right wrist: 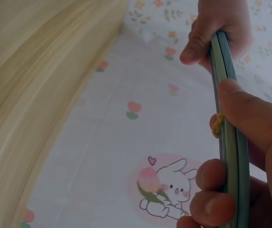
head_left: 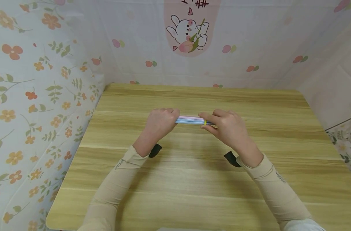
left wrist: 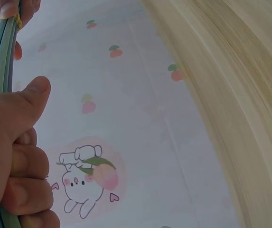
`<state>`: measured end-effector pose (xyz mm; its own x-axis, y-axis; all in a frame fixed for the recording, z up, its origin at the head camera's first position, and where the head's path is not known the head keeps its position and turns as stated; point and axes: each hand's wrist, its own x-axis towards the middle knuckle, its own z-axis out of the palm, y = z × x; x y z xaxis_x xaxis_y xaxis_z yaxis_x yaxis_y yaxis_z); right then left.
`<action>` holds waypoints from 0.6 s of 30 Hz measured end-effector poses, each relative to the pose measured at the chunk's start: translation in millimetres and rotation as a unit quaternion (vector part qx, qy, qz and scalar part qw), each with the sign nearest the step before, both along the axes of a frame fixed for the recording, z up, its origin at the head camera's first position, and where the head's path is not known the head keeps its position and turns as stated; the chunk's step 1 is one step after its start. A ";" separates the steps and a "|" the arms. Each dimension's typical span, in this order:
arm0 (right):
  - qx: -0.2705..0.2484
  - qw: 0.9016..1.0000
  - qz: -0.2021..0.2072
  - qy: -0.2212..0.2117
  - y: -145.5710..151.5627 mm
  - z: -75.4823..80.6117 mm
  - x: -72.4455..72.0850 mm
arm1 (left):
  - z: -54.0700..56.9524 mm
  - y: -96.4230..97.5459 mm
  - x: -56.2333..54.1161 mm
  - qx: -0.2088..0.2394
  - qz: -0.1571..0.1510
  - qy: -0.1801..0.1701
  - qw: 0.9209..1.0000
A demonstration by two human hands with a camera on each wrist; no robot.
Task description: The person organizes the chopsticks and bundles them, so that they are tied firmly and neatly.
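Note:
Both hands hold one bundle of slim, straight pastel sticks [head_left: 190,120] level above the table, in pink and blue tones in the head view. My left hand [head_left: 162,123] wraps its fingers round the left end, with the thumb along the sticks in the left wrist view. Toward the other end, my right hand [head_left: 228,126] pinches the bundle between thumb and fingers. A thin yellow band [right wrist: 217,126] circles the sticks right at the right fingertips. Each palm hides one end of the bundle.
The wood-grain table [head_left: 187,179] lies beneath both arms. Behind it hangs a pale curtain [head_left: 129,41] with a rabbit print, and a flowered cloth [head_left: 42,106] covers the left side. Dark straps [head_left: 232,159] stick out at the wrists beside beige sleeves.

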<state>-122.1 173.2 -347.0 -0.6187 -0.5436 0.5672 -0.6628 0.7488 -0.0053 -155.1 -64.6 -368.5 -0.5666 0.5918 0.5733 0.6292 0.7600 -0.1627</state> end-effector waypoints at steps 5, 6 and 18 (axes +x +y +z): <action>0.011 1.000 -0.012 -0.008 -1.2 0.3 0.3 | 0.0 1.2 0.4 -0.006 0.001 0.010 1.000; 0.013 1.000 -0.013 -0.010 -1.2 0.6 0.4 | -0.2 1.5 0.3 -0.007 0.001 0.010 1.000; -0.018 0.998 -0.013 -0.056 12.7 0.8 3.7 | -1.9 -0.9 -0.2 0.007 -0.008 -0.002 1.000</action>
